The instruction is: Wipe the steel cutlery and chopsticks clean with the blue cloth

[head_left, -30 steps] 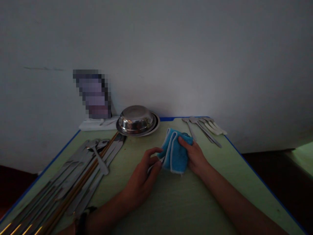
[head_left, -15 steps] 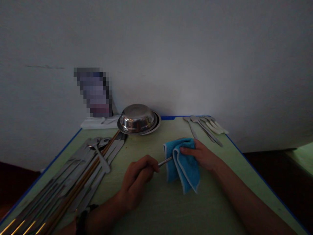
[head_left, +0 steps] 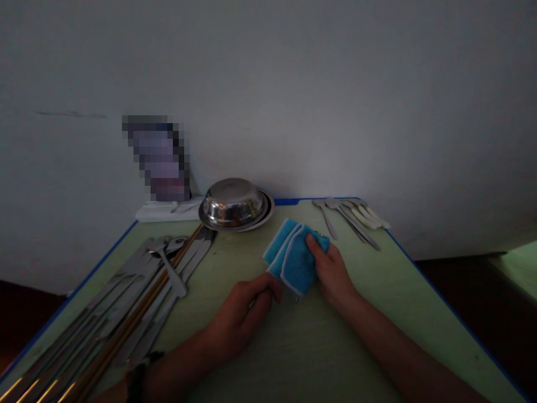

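My right hand (head_left: 333, 274) is closed on a blue cloth (head_left: 298, 257) with pale edging, thumb pressed on top, held above the table. The cloth is folded around a thin metal utensil, most of which it hides. My left hand (head_left: 247, 308) is closed at the cloth's lower left corner, its fingers curled round the utensil's handle end. The kind of utensil cannot be made out. Beyond the cloth a spoon (head_left: 325, 218) lies on the table, apart from my right hand.
Several metal utensils and long brown chopsticks (head_left: 151, 296) line the left side. Upturned steel bowls (head_left: 235, 204) stand at the back beside a white power strip (head_left: 168, 210) and a blurred-out upright object (head_left: 161, 159). Pale-handled cutlery (head_left: 367, 215) lies at back right, near the wall.
My right hand has turned and lifted the cloth, whose hanging ends now fold up more compactly. The metal handle that showed between my hands is now covered. My left hand has moved slightly right.
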`<state>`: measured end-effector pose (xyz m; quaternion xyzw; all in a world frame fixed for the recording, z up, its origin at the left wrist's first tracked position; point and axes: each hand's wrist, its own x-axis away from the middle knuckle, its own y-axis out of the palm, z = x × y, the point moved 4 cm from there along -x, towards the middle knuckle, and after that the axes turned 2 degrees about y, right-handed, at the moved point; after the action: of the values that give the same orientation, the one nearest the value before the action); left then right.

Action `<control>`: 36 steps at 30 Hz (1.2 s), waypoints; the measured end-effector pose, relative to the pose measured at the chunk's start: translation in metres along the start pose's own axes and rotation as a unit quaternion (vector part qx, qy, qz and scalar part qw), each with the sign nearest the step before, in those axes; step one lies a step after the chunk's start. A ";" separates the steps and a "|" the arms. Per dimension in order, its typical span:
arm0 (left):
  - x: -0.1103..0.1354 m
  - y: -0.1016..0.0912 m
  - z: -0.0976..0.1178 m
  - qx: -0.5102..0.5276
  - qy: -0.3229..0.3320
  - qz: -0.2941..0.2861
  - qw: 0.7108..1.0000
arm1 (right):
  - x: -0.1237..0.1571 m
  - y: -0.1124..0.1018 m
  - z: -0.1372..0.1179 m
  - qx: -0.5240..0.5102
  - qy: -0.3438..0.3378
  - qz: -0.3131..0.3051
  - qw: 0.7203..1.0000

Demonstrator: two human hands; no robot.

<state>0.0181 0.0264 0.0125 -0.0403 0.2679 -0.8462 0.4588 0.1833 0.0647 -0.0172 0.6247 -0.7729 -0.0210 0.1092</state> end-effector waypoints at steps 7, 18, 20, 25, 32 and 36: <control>0.000 0.000 0.001 0.006 0.030 0.001 1.000 | -0.014 -0.015 -0.038 0.281 -0.125 -0.106 0.946; 0.000 -0.003 0.005 0.003 0.070 -0.004 0.998 | -0.006 -0.010 -0.024 0.183 -0.091 -0.005 0.979; 0.000 -0.002 0.006 -0.003 0.070 -0.016 0.997 | -0.002 -0.007 -0.020 0.181 -0.094 0.025 0.979; -0.002 0.001 0.004 -0.017 0.054 -0.027 0.998 | 0.003 -0.005 -0.008 0.126 -0.078 0.046 0.988; -0.003 0.006 0.000 -0.047 0.015 -0.041 0.998 | 0.007 0.009 0.004 -0.086 0.065 0.004 0.994; -0.003 0.004 0.004 -0.024 -0.023 -0.001 0.999 | 0.001 0.002 -0.010 -0.145 0.063 0.029 0.987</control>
<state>0.0238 0.0252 0.0149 -0.0706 0.2776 -0.8388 0.4629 0.1829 0.0656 -0.0065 0.5795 -0.7712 -0.0905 0.2475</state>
